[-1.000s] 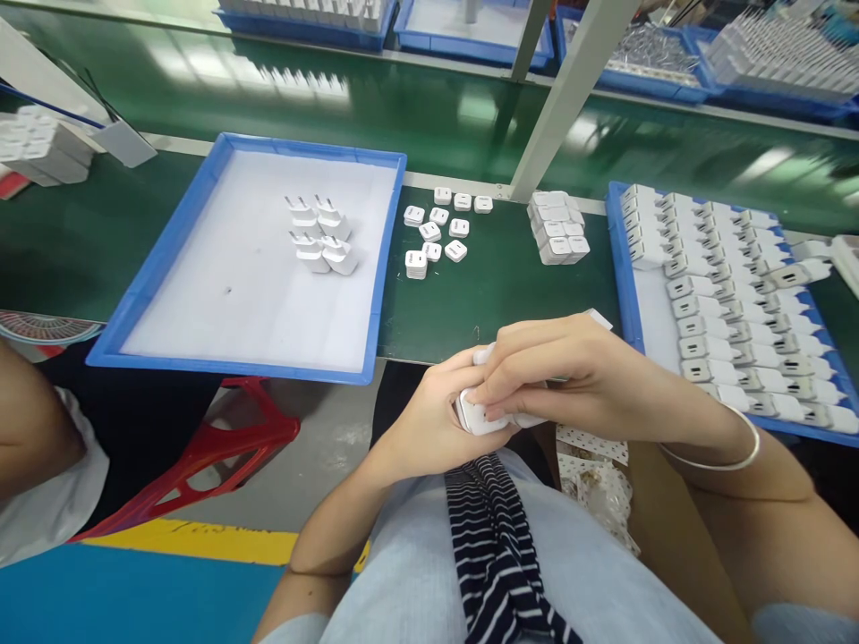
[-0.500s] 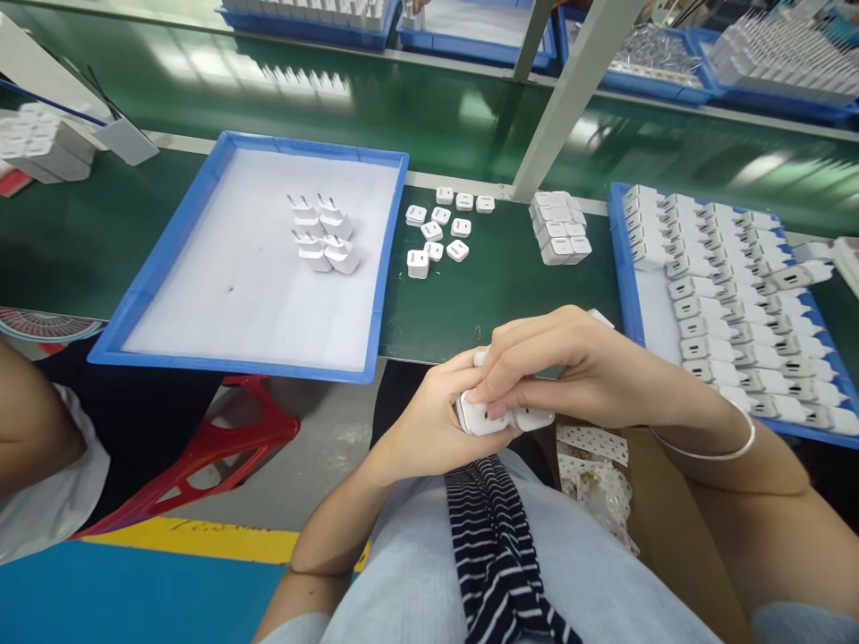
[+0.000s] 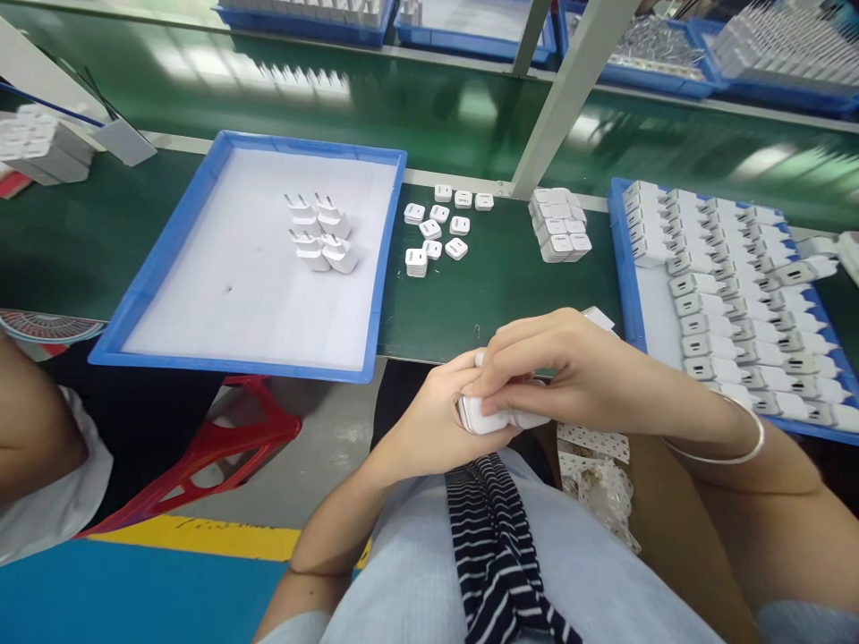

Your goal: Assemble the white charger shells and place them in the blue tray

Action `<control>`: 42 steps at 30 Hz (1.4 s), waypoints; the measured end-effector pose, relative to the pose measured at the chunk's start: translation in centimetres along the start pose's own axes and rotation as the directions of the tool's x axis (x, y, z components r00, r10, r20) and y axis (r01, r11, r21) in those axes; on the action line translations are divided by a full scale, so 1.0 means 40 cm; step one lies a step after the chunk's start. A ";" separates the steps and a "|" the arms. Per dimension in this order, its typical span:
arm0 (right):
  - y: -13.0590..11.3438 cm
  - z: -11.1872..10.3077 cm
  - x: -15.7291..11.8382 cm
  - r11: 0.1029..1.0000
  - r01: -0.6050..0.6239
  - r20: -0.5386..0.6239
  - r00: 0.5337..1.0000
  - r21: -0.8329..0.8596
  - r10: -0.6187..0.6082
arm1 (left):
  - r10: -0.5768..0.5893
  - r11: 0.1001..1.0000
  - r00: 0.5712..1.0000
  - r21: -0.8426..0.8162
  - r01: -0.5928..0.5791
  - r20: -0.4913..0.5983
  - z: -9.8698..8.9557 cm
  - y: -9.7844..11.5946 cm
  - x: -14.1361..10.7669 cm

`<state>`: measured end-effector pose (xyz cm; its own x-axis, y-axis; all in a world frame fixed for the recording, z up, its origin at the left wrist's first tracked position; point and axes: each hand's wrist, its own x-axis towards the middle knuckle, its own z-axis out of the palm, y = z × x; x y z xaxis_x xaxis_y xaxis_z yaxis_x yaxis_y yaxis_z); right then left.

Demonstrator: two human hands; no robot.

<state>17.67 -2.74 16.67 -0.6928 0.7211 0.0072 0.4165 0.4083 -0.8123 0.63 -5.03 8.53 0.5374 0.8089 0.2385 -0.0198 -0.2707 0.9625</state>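
Observation:
Close in front of my body, my left hand (image 3: 429, 419) is wrapped round white plug chargers (image 3: 481, 419), with at least two of their ends showing. My right hand (image 3: 564, 367) is over them, its thumb and fingertips pinched together against the end of the nearer charger. Anything small between those fingertips is hidden. On the green bench ahead lie several loose white end caps (image 3: 429, 229), some stacked. To their right stands a block of stacked white caps (image 3: 559, 225).
A blue tray (image 3: 234, 362) at left bears several upright two-pin chargers (image 3: 322, 234). Rows of chargers (image 3: 711, 304) fill another blue tray (image 3: 624, 268) at right. A metal post (image 3: 570, 98) rises behind the bench. Another person's arm (image 3: 40, 429) and a red stool (image 3: 234, 456) are at left.
My right thumb and fingertips have shifted slightly over the charger's end, covering its slot. The held chargers have tilted a little. The trays and loose caps are as before.

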 end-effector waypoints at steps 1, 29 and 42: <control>-0.003 0.000 0.001 0.999 -0.028 0.004 1.000 -0.015 0.028 | -0.017 1.000 1.000 0.002 0.017 0.004 0.001 0.000 -0.001; -0.015 0.012 0.012 0.936 -0.288 0.047 0.952 -0.204 0.303 | -0.066 0.998 0.997 0.006 0.066 0.046 0.014 -0.013 -0.004; -0.008 -0.007 -0.040 0.974 -0.202 -0.207 0.953 0.108 0.220 | 0.148 0.989 0.989 0.004 -0.148 0.032 -0.005 -0.018 -0.003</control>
<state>18.83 -3.87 17.07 -0.4466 0.8933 -0.0513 0.4817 0.1917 -0.8551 0.42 -4.83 7.83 0.5557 0.7427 0.3737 -0.0961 -0.3891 0.9162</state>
